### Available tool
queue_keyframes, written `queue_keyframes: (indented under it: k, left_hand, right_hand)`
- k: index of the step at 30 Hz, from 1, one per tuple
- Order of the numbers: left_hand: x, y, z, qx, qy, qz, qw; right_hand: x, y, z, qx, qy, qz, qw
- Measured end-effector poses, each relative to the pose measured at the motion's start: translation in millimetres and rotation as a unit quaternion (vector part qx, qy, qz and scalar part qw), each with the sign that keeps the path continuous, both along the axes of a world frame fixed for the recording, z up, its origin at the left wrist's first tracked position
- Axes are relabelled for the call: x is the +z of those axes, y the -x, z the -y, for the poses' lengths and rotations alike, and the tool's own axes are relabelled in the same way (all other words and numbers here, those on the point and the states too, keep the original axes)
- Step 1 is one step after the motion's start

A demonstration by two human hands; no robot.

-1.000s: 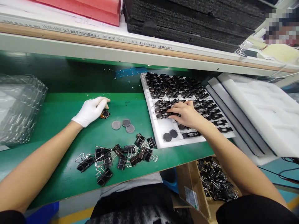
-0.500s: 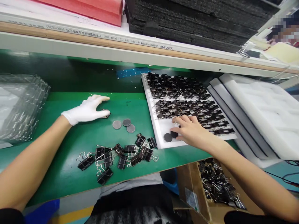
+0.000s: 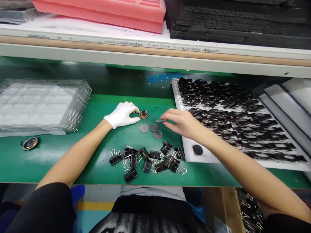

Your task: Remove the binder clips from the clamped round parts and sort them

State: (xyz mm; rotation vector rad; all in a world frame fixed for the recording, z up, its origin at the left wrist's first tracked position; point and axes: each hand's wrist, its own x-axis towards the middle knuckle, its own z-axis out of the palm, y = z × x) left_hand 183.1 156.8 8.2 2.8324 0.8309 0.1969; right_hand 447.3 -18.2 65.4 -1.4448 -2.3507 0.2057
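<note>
My left hand (image 3: 123, 115), in a white glove, has its thumb and fingertips on the left edge of a small round case (image 3: 143, 114) with an orange-brown inside, which is on the green bench. Between the thumb and fingers of my bare right hand (image 3: 183, 123) is a thin dark disc (image 3: 160, 120), held above the bench. Just below the hands lie three flat grey discs (image 3: 144, 128), two of them overlapping. Another dark disc (image 3: 197, 149) sits on the white foam tray (image 3: 188, 153). Several black binder clips (image 3: 147, 165) are scattered nearer the front edge.
Rows of binder clips (image 3: 218, 113) fill much of the foam tray at right. Clear plastic trays (image 3: 46, 103) are stacked at left, with another round case (image 3: 30, 143) in front. A shelf edge (image 3: 145, 58) crosses above. A cardboard box (image 3: 220, 207) of clips stands below.
My right hand has moved left from the foam tray, carrying a dark disc from there toward the round case. One disc remains on the tray. The view has turned left.
</note>
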Motion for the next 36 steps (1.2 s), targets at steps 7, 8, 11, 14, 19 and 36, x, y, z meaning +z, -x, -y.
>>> queue_keyframes:
  k: [7,8,11,14,19,36]
  left_hand:
    - [-1.9,1,3,-0.015,-0.018,0.0,1.0]
    - [-1.9,1,3,-0.027,-0.018,-0.002,0.999]
    - [-2.3,0,3,-0.055,-0.016,-0.004,0.998]
    - [-3.4,-2,3,-0.054,-0.006,-0.007,0.998]
    - [-4.7,-10,11,-0.016,0.018,0.035,0.999]
    - [1.0,5,3,-0.073,0.002,0.003,0.997]
  right_hand:
    - [-43.7,37,-61,-0.037,-0.026,0.109,0.993]
    - [-47.4,35,-62,-0.045,-0.032,0.116,0.992]
    - [-54.5,26,-62,-0.041,-0.029,0.119,0.992]
    - [-53.4,21,-61,0.02,-0.008,0.125,0.992]
    - [-26.1,38,-43,0.014,-0.013,0.12,0.993]
    - [1.0,79,-16,-0.026,0.227,-0.252,0.94]
